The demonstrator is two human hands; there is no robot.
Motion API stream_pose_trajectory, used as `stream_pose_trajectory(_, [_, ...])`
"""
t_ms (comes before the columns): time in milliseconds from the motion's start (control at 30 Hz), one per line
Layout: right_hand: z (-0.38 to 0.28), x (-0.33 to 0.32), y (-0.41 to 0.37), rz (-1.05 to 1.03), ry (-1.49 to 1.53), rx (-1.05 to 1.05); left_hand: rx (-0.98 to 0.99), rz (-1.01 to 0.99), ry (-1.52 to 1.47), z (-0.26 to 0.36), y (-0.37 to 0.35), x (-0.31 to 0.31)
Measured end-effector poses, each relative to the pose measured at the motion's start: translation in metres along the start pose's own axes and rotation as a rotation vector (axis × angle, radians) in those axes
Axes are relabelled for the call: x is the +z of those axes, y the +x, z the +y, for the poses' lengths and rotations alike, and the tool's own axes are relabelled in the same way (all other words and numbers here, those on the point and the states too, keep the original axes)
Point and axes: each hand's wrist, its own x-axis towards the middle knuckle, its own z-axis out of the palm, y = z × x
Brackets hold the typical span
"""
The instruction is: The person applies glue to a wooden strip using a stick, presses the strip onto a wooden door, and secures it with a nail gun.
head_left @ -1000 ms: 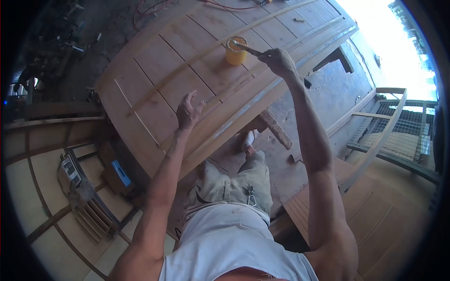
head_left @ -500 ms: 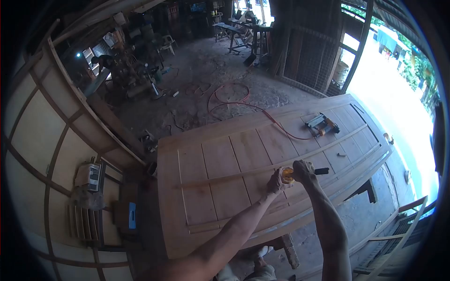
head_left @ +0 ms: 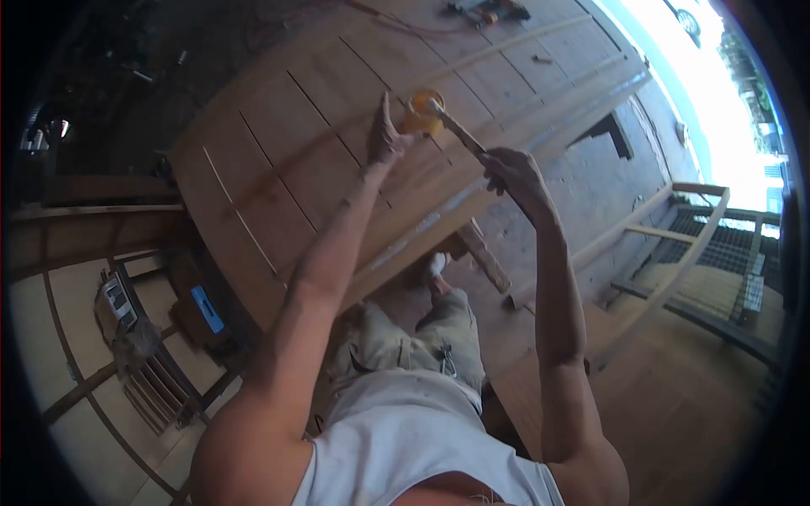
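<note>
A yellow cup [head_left: 429, 125] stands over the wooden panel [head_left: 312, 160], its open top facing me. My left hand [head_left: 390, 142] is beside the cup on its left, with the fingers spread and the thumb reaching toward its near side. In my right hand [head_left: 516, 179] is a slim stick-like tool [head_left: 462, 135], gripped near its lower end. The tool slants up and left, and its pale, coated tip overlaps the cup's mouth. Whether it is a brush or a plain stick I cannot tell.
On the panel's far part lie a nail gun [head_left: 485, 12] and a small wood offcut [head_left: 542, 59]. A wooden frame [head_left: 700, 228] leans at the right. To the left are a box with a blue label [head_left: 207, 309] and a wrapped packet [head_left: 120, 305].
My view has tilted down toward my body. My left hand has loosened from around the yellow cup and spread its fingers; my right hand has drawn away right, with the tool's pale tip now showing.
</note>
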Motion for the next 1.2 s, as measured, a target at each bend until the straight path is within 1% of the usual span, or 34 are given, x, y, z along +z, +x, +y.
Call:
stream_pose_trajectory(33, [0.004, 0.012, -0.025, -0.005, 0.062, 0.003, -0.039, 0.012, 0.060, 0.012, -0.018, -0.034])
stream_pose_trajectory(67, [0.011, 0.020, -0.048, 0.003, 0.039, 0.004, -0.157, -0.043, -0.063, 0.017, -0.033, -0.068])
stream_pose_trajectory(100, [0.022, 0.036, -0.076, -0.008, 0.023, 0.016, -0.299, -0.093, -0.171, 0.013, -0.068, -0.101])
stream_pose_trajectory(133, [0.030, 0.057, -0.103, -0.019, 0.015, 0.018, -0.346, -0.089, -0.128, 0.014, -0.107, -0.134])
stream_pose_trajectory(167, [0.030, 0.080, -0.134, -0.021, 0.007, 0.038, -0.356, -0.057, -0.083, 0.010, -0.131, -0.164])
stream_pose_trajectory(233, [0.074, 0.120, -0.193, -0.024, -0.015, 0.125, -0.439, -0.075, 0.053, 0.001, -0.206, -0.216])
stream_pose_trajectory(267, [0.097, 0.138, -0.209, -0.021, -0.034, 0.140, -0.529, -0.118, 0.088, -0.005, -0.237, -0.238])
stream_pose_trajectory(300, [0.116, 0.158, -0.235, -0.035, -0.012, 0.165, -0.629, -0.178, 0.123, -0.014, -0.281, -0.256])
stream_pose_trajectory(367, [0.150, 0.199, -0.261, -0.030, 0.036, 0.168, -0.909, -0.249, -0.075, -0.066, -0.357, -0.262])
stream_pose_trajectory(433, [0.184, 0.242, -0.285, -0.004, 0.087, 0.172, -0.995, -0.284, -0.195, -0.058, -0.399, -0.273])
stream_pose_trajectory(467, [0.199, 0.259, -0.289, 0.018, 0.007, 0.119, -1.035, -0.303, -0.258, -0.055, -0.412, -0.272])
stream_pose_trajectory(500, [0.213, 0.274, -0.289, 0.043, -0.075, 0.066, -1.063, -0.275, -0.395, -0.057, -0.419, -0.269])
stream_pose_trajectory(567, [0.217, 0.297, -0.287, 0.069, -0.237, 0.067, -1.117, -0.217, -0.671, -0.062, -0.433, -0.263])
stream_pose_trajectory(667, [0.208, 0.323, -0.283, 0.069, -0.118, 0.030, -1.075, -0.285, -0.711, -0.074, -0.433, -0.262])
stream_pose_trajectory(700, [0.209, 0.328, -0.282, 0.055, -0.120, 0.077, -1.071, -0.291, -0.733, -0.073, -0.431, -0.264])
stream_pose_trajectory(800, [0.218, 0.342, -0.284, 0.103, -0.120, -0.016, -1.068, -0.299, -0.801, -0.069, -0.428, -0.262])
stream_pose_trajectory(900, [0.213, 0.339, -0.294, 0.070, -0.184, -0.019, -1.095, -0.282, -0.830, -0.077, -0.431, -0.263])
stream_pose_trajectory(1000, [0.197, 0.326, -0.299, -0.052, -0.375, 0.030, -1.146, -0.279, -0.854, -0.082, -0.431, -0.256])
stream_pose_trajectory(1067, [0.203, 0.325, -0.299, 0.014, -0.258, 0.000, -1.193, -0.294, -0.866, -0.081, -0.428, -0.260])
stream_pose_trajectory(1100, [0.203, 0.325, -0.298, 0.044, -0.199, -0.015, -1.181, -0.304, -0.875, -0.081, -0.426, -0.262])
stream_pose_trajectory(1200, [0.202, 0.325, -0.289, 0.112, -0.127, 0.040, -1.164, -0.317, -0.900, -0.078, -0.428, -0.264])
